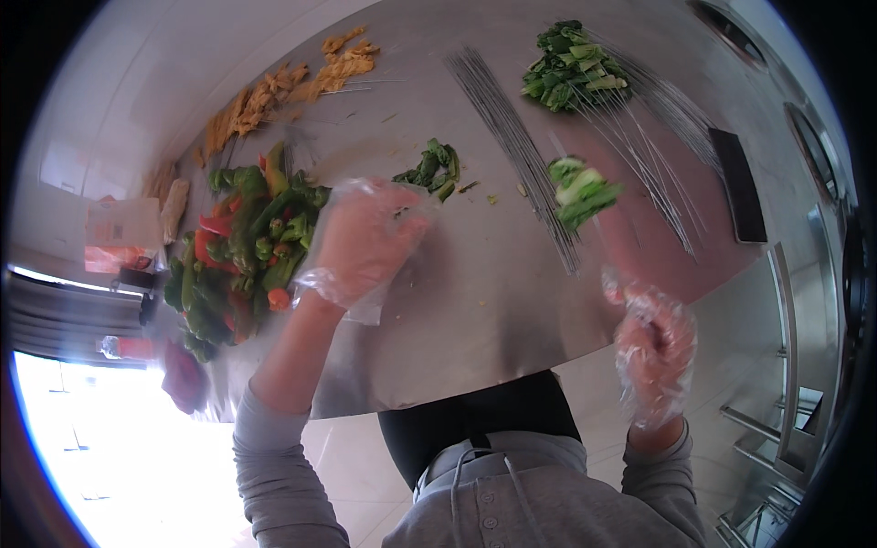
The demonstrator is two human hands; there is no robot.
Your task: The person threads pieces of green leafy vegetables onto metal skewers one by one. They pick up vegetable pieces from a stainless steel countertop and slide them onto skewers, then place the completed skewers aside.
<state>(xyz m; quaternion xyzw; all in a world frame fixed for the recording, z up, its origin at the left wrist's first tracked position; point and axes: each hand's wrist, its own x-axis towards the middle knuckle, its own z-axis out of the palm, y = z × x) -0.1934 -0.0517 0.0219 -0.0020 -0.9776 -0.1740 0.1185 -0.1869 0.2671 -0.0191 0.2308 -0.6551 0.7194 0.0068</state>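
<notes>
My left hand (373, 236), in a clear plastic glove, is over the metal table beside a small heap of leafy greens (433, 166). Its fingertips are bent, and whether they pinch a piece of leaf cannot be seen clearly. My right hand (656, 346), gloved too, is closed at the table's right front edge around the lower end of a thin skewer. Cut greens (582, 192) are threaded near the skewer's upper end, above a row of bare metal skewers (514, 151). The skewer's shaft between greens and hand is blurred.
Green and red peppers (246, 253) are heaped at left. Skewered yellowish food strips (257, 109) lie at the back left. Finished skewers of greens (575, 68) lie at the back right, near a dark block (738, 185). The metal table (452, 342) ends before my waist.
</notes>
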